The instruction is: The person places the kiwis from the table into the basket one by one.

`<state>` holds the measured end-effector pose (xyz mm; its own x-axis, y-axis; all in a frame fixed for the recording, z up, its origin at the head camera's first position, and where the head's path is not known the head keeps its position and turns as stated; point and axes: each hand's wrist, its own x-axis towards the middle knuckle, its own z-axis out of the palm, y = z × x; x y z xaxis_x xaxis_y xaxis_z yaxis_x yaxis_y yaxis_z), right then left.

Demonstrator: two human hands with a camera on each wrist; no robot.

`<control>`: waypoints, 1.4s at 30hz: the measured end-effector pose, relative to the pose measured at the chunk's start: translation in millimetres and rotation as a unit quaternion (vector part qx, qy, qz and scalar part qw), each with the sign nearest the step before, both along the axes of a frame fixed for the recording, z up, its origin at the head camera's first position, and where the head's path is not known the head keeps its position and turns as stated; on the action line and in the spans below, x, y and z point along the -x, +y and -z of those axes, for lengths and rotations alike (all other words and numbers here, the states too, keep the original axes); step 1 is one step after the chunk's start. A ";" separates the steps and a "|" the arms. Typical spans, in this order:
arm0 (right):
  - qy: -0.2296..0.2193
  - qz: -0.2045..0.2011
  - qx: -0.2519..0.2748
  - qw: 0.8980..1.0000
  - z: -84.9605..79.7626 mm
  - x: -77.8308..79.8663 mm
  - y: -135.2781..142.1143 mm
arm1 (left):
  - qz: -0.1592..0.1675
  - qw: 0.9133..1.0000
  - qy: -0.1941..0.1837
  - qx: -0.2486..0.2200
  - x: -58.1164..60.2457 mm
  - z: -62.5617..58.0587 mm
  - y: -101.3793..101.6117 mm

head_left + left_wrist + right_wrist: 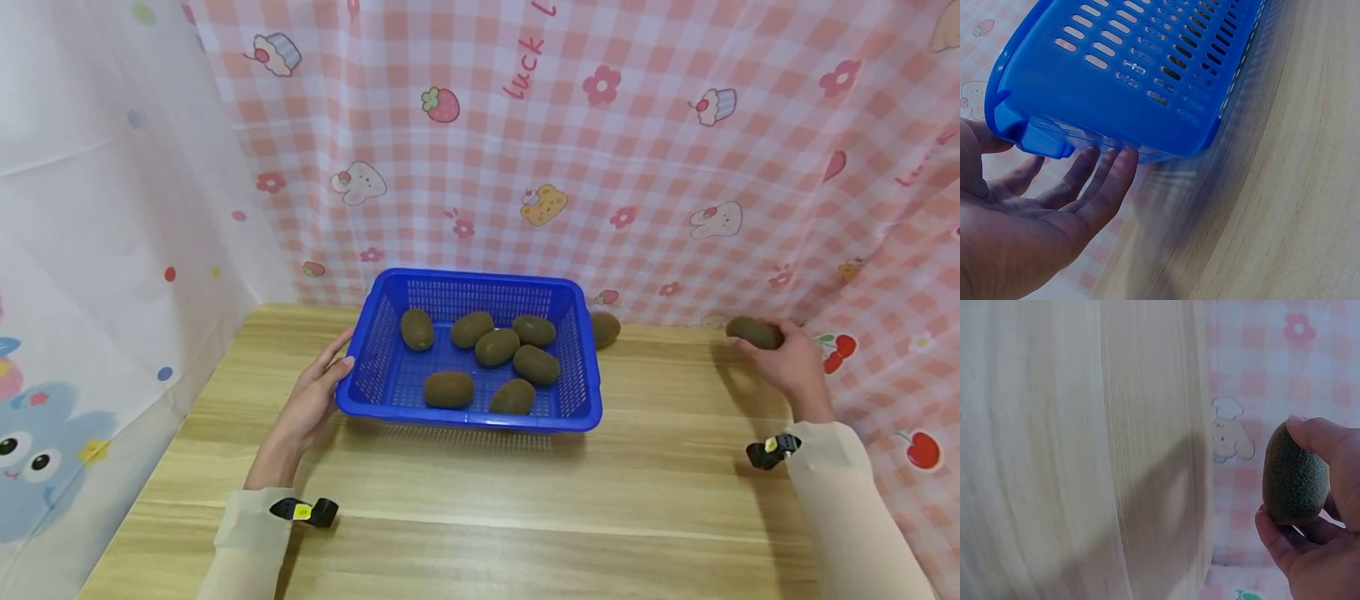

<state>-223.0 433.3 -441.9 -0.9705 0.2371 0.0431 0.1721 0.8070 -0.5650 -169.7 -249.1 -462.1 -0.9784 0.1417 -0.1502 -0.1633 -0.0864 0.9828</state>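
A blue plastic basket [468,421] stands on the wooden table with several brown kiwis [448,389] inside. My left hand [309,404] grips the basket's left end, its thumb at the rim; in the left wrist view the fingertips [1124,164] touch the outer end wall. Far to the right, my right hand [795,367] holds a single kiwi [753,332]. The right wrist view shows this kiwi [1295,477] pinched between thumb and fingers, apart from the tabletop. Another kiwi [605,330] lies on the table just beside the basket's right end, partly hidden by it.
A pink checked cloth [480,167] hangs along the table's back edge and right side. On the left hangs a white printed cloth [112,208]. Bare wood of the table [525,517] lies in front of the basket and between it and my right hand.
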 end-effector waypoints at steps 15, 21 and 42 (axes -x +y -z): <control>0.074 -0.036 -0.002 0.997 -5.5 -15.1 -42.7 | -0.001 1.000 -0.004 0.017 -1.7 -0.1 -0.8; 0.107 -0.053 -0.009 0.993 -12.1 -18.8 -60.9 | -0.002 1.000 -0.002 0.015 -2.0 1.0 -1.0; 0.129 -0.125 0.039 0.983 -42.0 -30.7 -122.4 | -0.001 1.000 -0.005 0.005 0.0 -0.9 1.1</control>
<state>-192.3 310.9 -399.8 -0.9579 0.0051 0.2871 -0.1837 0.7577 -0.6262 -169.8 -248.0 -461.3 -0.9772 0.1374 -0.1619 -0.1735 -0.0769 0.9818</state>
